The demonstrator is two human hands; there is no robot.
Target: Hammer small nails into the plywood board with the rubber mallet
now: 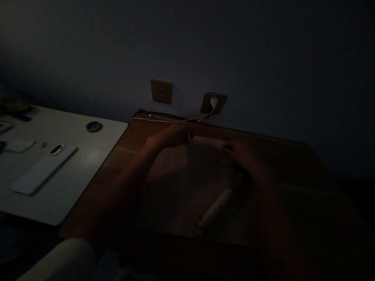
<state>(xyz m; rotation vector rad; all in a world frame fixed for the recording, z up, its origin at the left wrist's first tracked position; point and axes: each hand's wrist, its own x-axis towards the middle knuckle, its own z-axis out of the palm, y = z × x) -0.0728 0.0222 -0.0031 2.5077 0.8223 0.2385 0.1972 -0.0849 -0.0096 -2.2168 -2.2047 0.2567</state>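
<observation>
The room is very dark. A pale brownish sheet (187, 183) lies flat on a wooden table (131, 134). My left hand (172, 136) reaches to the sheet's far edge with its fingers curled together in a pinch. My right hand (243, 154) is at the same far edge further right, with its fingers bent down onto the sheet. A whitish cylindrical roller (219, 205) lies slantwise on the sheet, just below my right wrist. Neither hand touches the roller.
A white side table (88, 164) at the left carries a phone (43, 168), a small round dark object (94, 126) and other small items. On the wall are a switch plate (161, 91) and a socket with a white plug (213, 102); its cable (170, 120) runs along the table's back edge.
</observation>
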